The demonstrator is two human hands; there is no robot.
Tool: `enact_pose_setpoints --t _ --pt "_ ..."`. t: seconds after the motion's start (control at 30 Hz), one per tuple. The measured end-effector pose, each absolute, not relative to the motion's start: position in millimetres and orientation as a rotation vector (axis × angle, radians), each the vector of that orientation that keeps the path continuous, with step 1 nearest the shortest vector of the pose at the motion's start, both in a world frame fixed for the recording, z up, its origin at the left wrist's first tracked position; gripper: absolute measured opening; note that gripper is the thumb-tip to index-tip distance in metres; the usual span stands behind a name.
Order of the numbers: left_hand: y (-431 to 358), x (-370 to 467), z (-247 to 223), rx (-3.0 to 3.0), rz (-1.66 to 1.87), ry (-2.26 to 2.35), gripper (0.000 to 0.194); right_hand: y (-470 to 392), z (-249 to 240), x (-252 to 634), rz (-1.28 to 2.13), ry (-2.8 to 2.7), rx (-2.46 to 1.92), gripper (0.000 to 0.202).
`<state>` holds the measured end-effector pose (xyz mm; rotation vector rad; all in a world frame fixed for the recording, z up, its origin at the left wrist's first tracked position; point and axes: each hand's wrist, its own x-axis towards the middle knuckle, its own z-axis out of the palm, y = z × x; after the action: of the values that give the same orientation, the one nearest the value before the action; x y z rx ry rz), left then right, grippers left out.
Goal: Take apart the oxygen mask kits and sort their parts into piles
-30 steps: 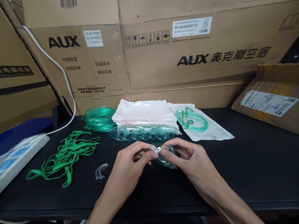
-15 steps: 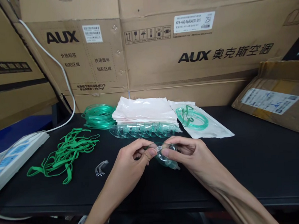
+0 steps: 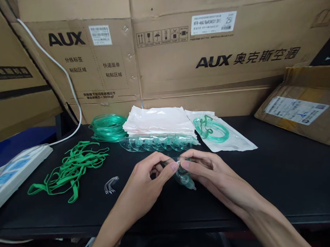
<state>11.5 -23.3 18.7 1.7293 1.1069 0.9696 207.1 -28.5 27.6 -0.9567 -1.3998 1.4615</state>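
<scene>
A clear green oxygen mask is held above the black table between my two hands. My left hand pinches its left edge between thumb and fingers. My right hand grips it from the other side, thumb close to the left thumb. A small whitish piece shows between the thumb tips, mostly covered by them. Behind the hands lies a row of several more green masks. Left of my left hand are several thin silvery strips and a tangle of green elastic straps.
Coiled green tubing sits beside a stack of white pouches. Right of them, another pouch carries a tubing coil. A power strip is at the left, a taped carton at the right. Large cardboard boxes stand behind.
Both thumbs have pressed in over the small whitish piece and now cover most of it. The mask has tilted slightly between my hands. The view has shifted a little.
</scene>
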Motion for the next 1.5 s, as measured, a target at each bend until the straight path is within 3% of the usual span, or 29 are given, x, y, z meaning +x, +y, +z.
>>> enact_pose_setpoints --t 0.17,0.33,0.47,1.5 --pt "-22 8 20 1.697 0.937 1.054 0.025 -28 25 205 1.532 -1.333 -0.925 0.025" --pt "-20 4 22 1.616 0.990 0.890 0.037 -25 26 201 1.704 -1.169 -0.675 0.020" --pt "-19 5 22 1.566 0.981 0.862 0.029 -24 27 198 1.765 -1.109 -0.615 0.017" --pt "-22 4 20 1.524 0.930 0.817 0.030 -27 21 200 1.840 -1.211 -0.583 0.022"
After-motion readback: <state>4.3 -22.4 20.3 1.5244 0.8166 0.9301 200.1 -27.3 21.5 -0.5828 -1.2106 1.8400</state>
